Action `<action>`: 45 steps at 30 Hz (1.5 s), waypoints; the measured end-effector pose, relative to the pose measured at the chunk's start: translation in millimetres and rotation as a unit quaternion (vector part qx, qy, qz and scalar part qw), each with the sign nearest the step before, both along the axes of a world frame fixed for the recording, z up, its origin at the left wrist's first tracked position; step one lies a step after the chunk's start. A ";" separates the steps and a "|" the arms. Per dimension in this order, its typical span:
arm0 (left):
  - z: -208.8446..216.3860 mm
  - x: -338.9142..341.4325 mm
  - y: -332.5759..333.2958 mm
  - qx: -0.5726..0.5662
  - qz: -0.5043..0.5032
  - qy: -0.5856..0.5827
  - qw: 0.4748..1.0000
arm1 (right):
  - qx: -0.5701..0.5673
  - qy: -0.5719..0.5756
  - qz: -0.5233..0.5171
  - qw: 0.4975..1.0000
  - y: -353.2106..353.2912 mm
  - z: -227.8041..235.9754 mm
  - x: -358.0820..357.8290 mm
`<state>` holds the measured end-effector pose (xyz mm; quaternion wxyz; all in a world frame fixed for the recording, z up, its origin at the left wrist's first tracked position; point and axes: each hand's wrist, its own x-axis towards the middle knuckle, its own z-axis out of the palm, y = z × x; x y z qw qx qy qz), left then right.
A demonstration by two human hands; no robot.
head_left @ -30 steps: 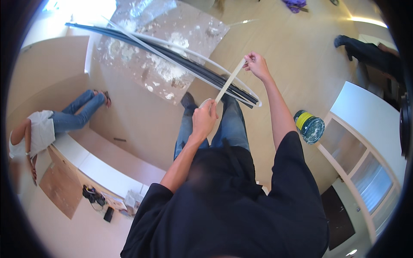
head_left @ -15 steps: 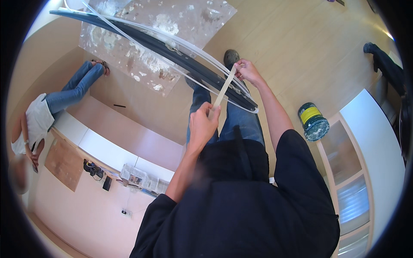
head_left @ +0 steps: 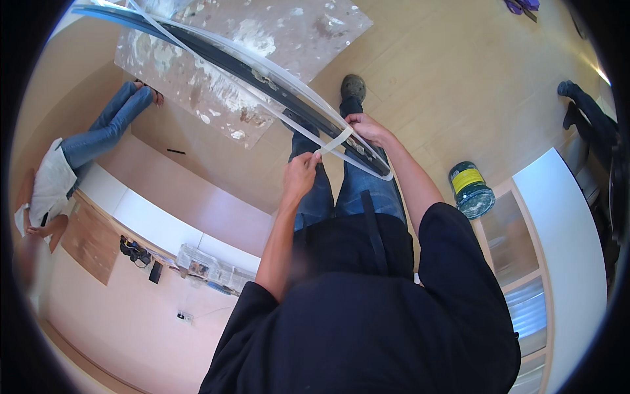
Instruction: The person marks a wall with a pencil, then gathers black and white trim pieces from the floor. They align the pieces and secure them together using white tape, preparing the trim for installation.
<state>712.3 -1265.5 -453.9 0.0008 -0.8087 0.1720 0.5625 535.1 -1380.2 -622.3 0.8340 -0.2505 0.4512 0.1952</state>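
Observation:
A long dark rail (head_left: 282, 97) slants across in front of my legs, with white flexible strips (head_left: 298, 84) running along it and bowing out at the near end. Across this bundle lies a short cream-coloured strip of tape (head_left: 336, 140). My left hand (head_left: 300, 176) pinches the tape's left end between thumb and fingers, just off the bundle's near side. At the other end, on the rail's far side, my right hand (head_left: 369, 129) has its fingers closed on the tape and against the bundle. The right fingertips are partly hidden by the strips.
Under the rail's far part lies a paint-spattered board (head_left: 315, 39). A dark green bucket with a yellow band (head_left: 471, 187) stands right, beside a cabinet with glazed panels (head_left: 525, 262). Another person (head_left: 56, 174) is at the left, near a white counter (head_left: 154, 213) holding tools.
Both hands have come nearer the bundle, and the tape now lies across it instead of being stretched above. My right hand moved down toward the rail; my left shifted slightly left.

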 end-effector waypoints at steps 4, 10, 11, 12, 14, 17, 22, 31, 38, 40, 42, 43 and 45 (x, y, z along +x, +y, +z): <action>-28.5 -5.0 14.7 -0.035 0.069 0.053 0.996 | 0.053 0.018 -0.004 0.998 2.6 -7.0 1.3; -59.1 -10.0 9.3 -0.027 0.168 0.119 0.978 | 0.054 0.007 0.031 0.998 10.0 -4.1 9.9; -60.9 -11.1 5.5 -0.023 0.180 0.121 0.976 | 0.055 0.006 0.031 0.998 10.2 -3.3 10.9; -62.0 -12.4 1.8 -0.014 0.183 0.113 0.977 | 0.056 0.004 0.032 0.998 10.2 -2.6 11.5; -62.3 -16.7 -4.8 0.005 0.191 0.096 0.977 | 0.060 0.005 0.036 0.998 8.8 -1.1 11.7; -65.5 -28.0 -11.6 0.052 0.200 0.028 0.978 | 0.075 0.001 0.041 0.996 5.6 1.5 11.7; -82.4 -42.5 -13.2 0.048 0.240 -0.009 0.970 | 0.093 -0.008 0.036 0.995 2.9 6.9 16.1; -82.1 -42.4 -31.1 0.033 0.239 -0.097 0.966 | 0.119 0.028 0.054 0.991 -8.2 12.8 19.2; -92.8 -49.2 -24.8 -0.087 0.313 -0.070 0.943 | 0.106 0.016 0.060 0.992 -5.6 5.6 17.8; -99.6 -48.3 -19.6 -0.100 0.313 -0.068 0.942 | 0.098 0.017 0.070 0.993 -3.3 0.0 16.7; -106.4 -45.8 -14.3 -0.094 0.305 -0.065 0.945 | 0.106 0.010 0.066 0.992 -0.9 -4.9 14.5; -110.2 -43.9 -12.3 -0.087 0.295 -0.069 0.949 | 0.110 0.010 0.067 0.992 0.0 -6.8 13.1; -115.7 -41.3 -7.3 -0.064 0.280 -0.074 0.955 | 0.093 0.015 0.073 0.993 1.4 -8.3 10.3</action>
